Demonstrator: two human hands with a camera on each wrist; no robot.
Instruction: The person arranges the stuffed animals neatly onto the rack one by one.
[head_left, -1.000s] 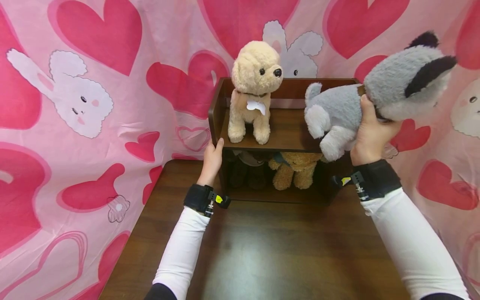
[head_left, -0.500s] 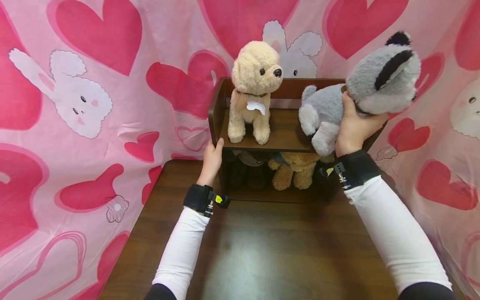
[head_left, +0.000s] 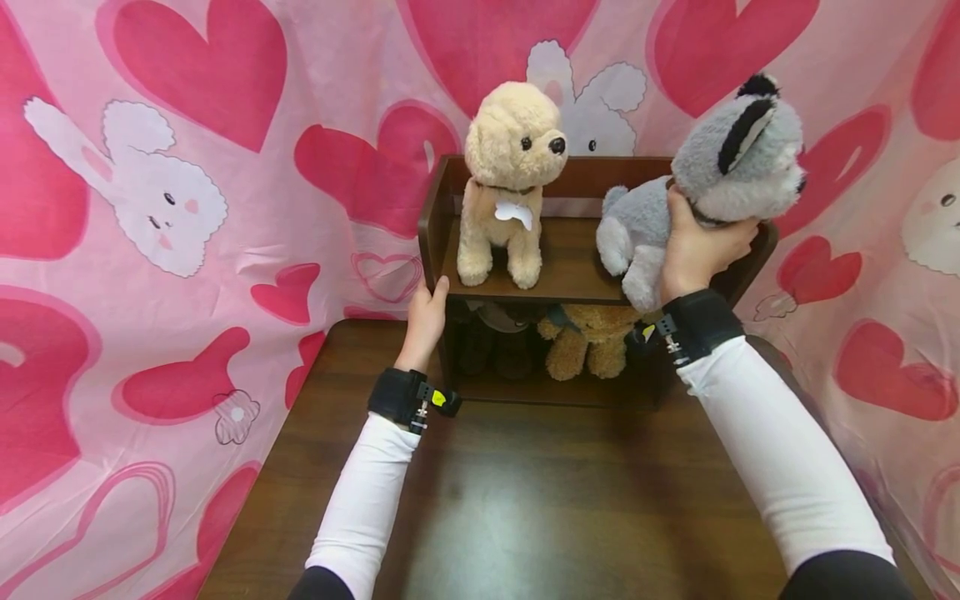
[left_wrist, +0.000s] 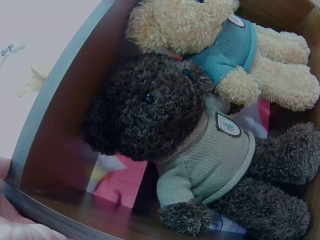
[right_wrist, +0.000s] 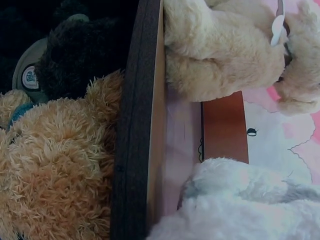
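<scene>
My right hand (head_left: pixel 701 250) grips a grey-and-white plush dog (head_left: pixel 750 187) with black ears just under its head. The dog sits tilted, head leaning right, over the right end of the upper level of a small wooden shelf (head_left: pixel 573 283). Its pale fur (right_wrist: pixel 250 217) fills the lower right of the right wrist view. At the shelf's left side my left hand (head_left: pixel 426 321) holds the side panel, thumb on the front edge and the other fingers mostly hidden. A cream plush dog (head_left: pixel 510 142) with a white bone-shaped tag stands upright on the upper level's left part.
Plush bears occupy the lower level: a dark brown bear (left_wrist: pixel 140 95) in a beige sweater and a tan bear (left_wrist: pixel 175 25) in teal. The shelf stands at the back of a brown wooden table (head_left: pixel 525 500). A pink heart-and-rabbit curtain (head_left: pixel 150 333) surrounds it.
My right hand has brought the grey plush dog leftward onto the shelf's right end, and its head has become less tipped over. The left hand has stayed at the side panel.
</scene>
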